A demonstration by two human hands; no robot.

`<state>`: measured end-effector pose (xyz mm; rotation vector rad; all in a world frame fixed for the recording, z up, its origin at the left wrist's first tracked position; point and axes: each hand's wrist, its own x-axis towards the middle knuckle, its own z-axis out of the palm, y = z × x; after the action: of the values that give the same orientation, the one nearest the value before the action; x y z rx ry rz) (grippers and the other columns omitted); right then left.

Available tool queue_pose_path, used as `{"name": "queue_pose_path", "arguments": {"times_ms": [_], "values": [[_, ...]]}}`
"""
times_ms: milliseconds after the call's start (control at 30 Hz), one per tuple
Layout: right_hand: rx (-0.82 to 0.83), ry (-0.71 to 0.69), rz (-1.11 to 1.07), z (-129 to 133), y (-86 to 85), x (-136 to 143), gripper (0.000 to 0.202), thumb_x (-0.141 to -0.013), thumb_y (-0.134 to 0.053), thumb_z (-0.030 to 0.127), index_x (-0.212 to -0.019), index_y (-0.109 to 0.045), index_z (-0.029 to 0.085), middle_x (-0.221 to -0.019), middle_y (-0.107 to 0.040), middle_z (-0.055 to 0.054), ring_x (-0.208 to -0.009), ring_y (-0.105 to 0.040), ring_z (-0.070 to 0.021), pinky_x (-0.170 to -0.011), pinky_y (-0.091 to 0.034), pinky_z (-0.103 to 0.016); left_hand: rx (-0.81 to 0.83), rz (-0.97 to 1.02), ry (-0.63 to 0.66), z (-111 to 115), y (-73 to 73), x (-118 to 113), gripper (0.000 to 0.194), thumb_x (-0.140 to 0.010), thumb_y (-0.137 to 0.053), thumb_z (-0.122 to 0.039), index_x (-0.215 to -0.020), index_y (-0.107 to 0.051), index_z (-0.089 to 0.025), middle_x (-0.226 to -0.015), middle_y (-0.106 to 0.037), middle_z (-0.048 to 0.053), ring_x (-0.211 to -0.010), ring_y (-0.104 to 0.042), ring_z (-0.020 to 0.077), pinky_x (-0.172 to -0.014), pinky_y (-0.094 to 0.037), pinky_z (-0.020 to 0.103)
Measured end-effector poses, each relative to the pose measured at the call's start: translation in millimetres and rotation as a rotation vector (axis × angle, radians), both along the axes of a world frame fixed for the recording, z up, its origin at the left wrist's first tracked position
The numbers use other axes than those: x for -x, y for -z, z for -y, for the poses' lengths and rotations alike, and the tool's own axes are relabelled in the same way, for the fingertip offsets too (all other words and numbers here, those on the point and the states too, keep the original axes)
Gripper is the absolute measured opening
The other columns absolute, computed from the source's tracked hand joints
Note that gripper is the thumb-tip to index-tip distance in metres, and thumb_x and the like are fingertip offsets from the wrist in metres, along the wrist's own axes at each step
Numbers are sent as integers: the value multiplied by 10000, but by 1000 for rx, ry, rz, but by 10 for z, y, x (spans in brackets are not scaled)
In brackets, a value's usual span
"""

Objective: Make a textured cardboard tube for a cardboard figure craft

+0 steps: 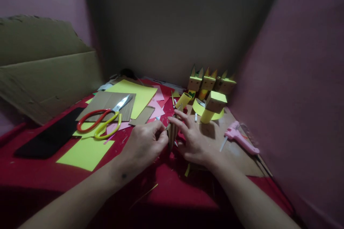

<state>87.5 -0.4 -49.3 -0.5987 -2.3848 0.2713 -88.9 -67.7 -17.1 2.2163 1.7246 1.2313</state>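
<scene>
Between my two hands a small cardboard piece (172, 135) stands on edge above the red cloth. My left hand (147, 140) is closed, with thumb and forefinger pinching the left side of it. The fingers of my right hand (195, 139) curve against its right side and upper edge; their tips are partly blurred. Just beyond the hands a yellow paper tube (184, 100) leans. A cardboard box-shaped head with a yellow top (216, 102) sits on a yellow tube (206, 116) to the right.
Scissors (100, 123) with red and yellow handles lie on cardboard and yellow paper (86, 154) at left, beside a black flat object (51, 134). A pink glue gun (240, 137) rests on a cardboard sheet (231, 164). Several box-headed figures (209, 82) stand behind. Large cardboard (51, 82) leans at left.
</scene>
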Motion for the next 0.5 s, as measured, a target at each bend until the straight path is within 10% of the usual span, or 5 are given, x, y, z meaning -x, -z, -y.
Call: {"name": "queue_pose_path", "arguments": {"times_ms": [267,400,500], "values": [[122,-47,-204,179,-134,-23,393,-752,-621,154,-1132,-539,208,-1222,-508,-121,-1165,-519,-249,-964,-478,-423,-151,-20,129,104,188,-134,176,-858,-474,-142,-707,-562,-156,-599,-550,-14,-501,-483,84,-505,-372,204],[60,-71,-131,91,-74,-84,216,-797,-570,138,-1006,-554,188,-1073,-527,-95,-942,-578,-180,-816,-519,-324,161,14,340,-88,88,36,202,-921,-429,-214,-848,-613,-176,-691,-609,-7,-597,-553,105,-580,-421,207],[1,-55,-117,23,-74,-122,138,-814,-555,139,-940,-546,195,-990,-535,-73,-851,-562,-163,-753,-513,-308,213,-253,269,-400,125,206,238,-856,-478,-152,-1031,-632,-203,-950,-621,50,-794,-586,167,-686,-431,268]]}}
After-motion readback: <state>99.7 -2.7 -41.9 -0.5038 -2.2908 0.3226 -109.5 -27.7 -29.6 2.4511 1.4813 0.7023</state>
